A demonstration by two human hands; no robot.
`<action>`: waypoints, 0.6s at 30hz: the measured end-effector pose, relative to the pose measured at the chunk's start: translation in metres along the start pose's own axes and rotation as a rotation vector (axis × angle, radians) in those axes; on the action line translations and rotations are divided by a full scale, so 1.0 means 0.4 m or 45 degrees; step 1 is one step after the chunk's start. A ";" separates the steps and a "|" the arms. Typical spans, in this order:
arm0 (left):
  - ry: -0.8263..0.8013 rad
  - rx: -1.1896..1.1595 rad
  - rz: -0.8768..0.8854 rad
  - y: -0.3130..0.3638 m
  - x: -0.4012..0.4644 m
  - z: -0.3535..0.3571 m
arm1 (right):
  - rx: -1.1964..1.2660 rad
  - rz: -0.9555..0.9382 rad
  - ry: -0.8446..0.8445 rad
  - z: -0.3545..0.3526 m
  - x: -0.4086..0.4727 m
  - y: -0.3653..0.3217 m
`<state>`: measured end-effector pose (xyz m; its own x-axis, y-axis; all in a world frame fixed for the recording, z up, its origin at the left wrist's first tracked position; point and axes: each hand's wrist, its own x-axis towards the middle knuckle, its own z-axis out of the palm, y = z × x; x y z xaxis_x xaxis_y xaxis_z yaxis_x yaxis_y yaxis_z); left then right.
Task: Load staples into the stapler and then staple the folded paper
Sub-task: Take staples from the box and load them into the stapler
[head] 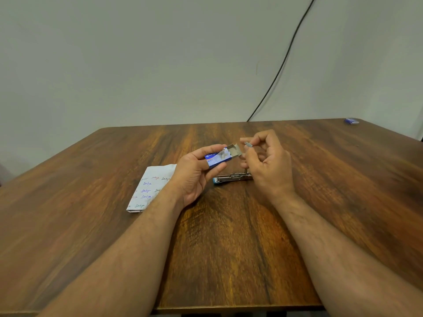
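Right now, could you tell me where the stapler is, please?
In the head view the stapler lies open on the table, just below the two raised hands, right of the folded paper.

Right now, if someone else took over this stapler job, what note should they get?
Left hand: holds the open staple box above the table.
Right hand: pinches a small strip of staples just beside the box's open end.
Stapler: lies on the table under the hands, metal track exposed, partly hidden by the right hand.
Folded paper: flat on the table to the left, partly under the left wrist.
A second small blue box sits at the far right corner.
Done: staples taken out of the box.
Left: seat the strip in the track, close the stapler, staple the paper.
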<state>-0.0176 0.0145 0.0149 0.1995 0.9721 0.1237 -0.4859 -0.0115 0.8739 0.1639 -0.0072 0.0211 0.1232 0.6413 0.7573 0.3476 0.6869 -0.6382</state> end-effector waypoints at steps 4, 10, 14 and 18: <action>0.012 0.015 -0.006 0.002 0.000 -0.001 | 0.012 0.014 -0.004 0.001 -0.001 -0.002; -0.024 0.018 0.000 0.004 -0.003 -0.006 | -0.098 -0.037 -0.100 0.003 -0.008 0.003; -0.022 0.039 0.018 0.005 -0.006 -0.005 | -0.213 -0.091 -0.182 -0.003 -0.010 0.006; -0.038 0.002 0.048 0.004 -0.017 -0.005 | -0.335 -0.157 -0.263 -0.010 -0.013 0.001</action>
<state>-0.0216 0.0084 0.0144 0.2064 0.9635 0.1703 -0.4921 -0.0482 0.8692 0.1670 -0.0116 0.0173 -0.1157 0.6331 0.7654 0.5793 0.6690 -0.4658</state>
